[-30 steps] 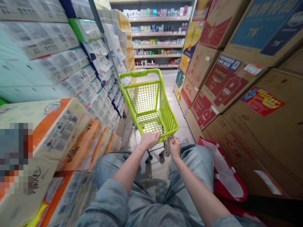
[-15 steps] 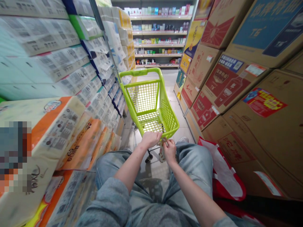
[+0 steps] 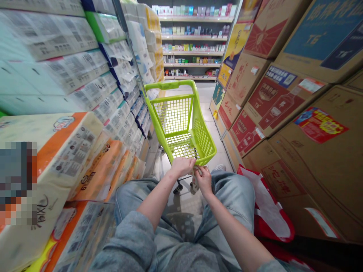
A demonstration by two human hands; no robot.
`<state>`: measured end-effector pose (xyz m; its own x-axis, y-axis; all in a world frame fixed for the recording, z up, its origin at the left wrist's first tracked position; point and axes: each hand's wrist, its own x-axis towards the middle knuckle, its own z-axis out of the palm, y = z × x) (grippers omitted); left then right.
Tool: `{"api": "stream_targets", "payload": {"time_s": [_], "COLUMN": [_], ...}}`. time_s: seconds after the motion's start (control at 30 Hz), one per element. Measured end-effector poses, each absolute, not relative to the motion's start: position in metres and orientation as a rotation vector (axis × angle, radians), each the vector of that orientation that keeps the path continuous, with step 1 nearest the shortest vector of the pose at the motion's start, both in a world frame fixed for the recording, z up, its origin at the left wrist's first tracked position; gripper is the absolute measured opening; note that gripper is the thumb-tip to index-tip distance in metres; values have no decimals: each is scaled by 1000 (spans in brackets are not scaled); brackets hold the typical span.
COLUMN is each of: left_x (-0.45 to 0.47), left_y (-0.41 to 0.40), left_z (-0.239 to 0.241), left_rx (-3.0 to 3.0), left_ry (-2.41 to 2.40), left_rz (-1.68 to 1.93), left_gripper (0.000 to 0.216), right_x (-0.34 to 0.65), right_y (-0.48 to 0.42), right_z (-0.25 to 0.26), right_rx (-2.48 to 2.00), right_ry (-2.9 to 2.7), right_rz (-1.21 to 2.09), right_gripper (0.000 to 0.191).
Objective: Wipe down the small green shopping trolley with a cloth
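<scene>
A light-green shopping cart (image 3: 179, 124) with an open lattice basket stands in front of me. My left hand (image 3: 182, 167) is closed at the basket's near rim; its fingers are turned away, so what they grip is hidden. Close beside it, on the right, my right hand (image 3: 203, 179) pinches a small pale patterned cloth (image 3: 195, 181) between thumb and fingers. This cloth hangs down just below the rim, partly covered by the hand. A dark caster wheel (image 3: 177, 188) shows beneath the basket.
Stacked tissue packs (image 3: 82, 151) line the left side. Cardboard cartons (image 3: 306, 162) rise on the right, with a red and white bag (image 3: 272, 207) by my knee. Shelves of small boxed goods (image 3: 195, 49) close the far end of the tiled aisle.
The view has shifted slightly, so the cart and shelves appear a little farther right. Both hands keep nearly the same place at the rim, with the cloth still in my right hand.
</scene>
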<state>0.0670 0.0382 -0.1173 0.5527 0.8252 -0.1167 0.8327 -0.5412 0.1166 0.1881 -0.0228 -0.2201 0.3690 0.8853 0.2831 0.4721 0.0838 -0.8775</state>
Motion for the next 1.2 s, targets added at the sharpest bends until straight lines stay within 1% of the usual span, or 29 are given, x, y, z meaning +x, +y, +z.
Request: {"api": "stream_targets", "payload": {"time_s": [0.07, 0.13, 0.27, 0.43, 0.5, 0.57, 0.63, 0.73, 0.87, 0.97, 1.07, 1.2], "left_x": [66, 66, 67, 64, 58, 48, 34, 12, -3, -3, 0, 6], "left_y": [39, 40, 41, 47, 53, 60, 67, 75, 76, 75, 75, 73], "left_z": [-117, -118, -120, -113, -105, -98, -94, -101, -118, -123, -123, -123], "left_rx": [2629, 2625, 2608, 2497, 2455, 2529, 2693, 2815, 2843, 2820, 2803, 2806], "left_ry": [1417, 1419, 1396, 1320, 1235, 1187, 1210, 1406, 1515, 1566, 1590, 1592], "left_rz": [-77, -95, -116, -117, -29, 153, 284, 363, 334, 359, 396, 425], "left_gripper": [60, 61, 61, 66, 68, 63, 58, 52, 58, 62, 64, 65], "right_x": [199, 207, 210, 209, 216, 225, 233, 239, 235, 227, 213, 183], "right_y": [-26, -27, -18, -15, -21, -27, -30, -22, -3, 3, -3, -19], "right_z": [-220, -221, -226, -225, -219, -210, -199, -184, -176, -176, -177, -176], "right_rx": [-1550, -1602, -1687, -1624, -1627, -1653, -1650, -1606, -1609, -1630, -1618, -1509], "right_ry": [-1321, -1287, -1159, -1264, -1329, -1310, -1235, -1167, -1223, -1291, -1353, -1450], "right_rz": [505, 455, 355, 432, 438, 371, 257, 136, 148, 97, 64, 134], "right_gripper": [25, 25, 29, 27, 24, 24, 27, 33, 37, 37, 36, 36]}}
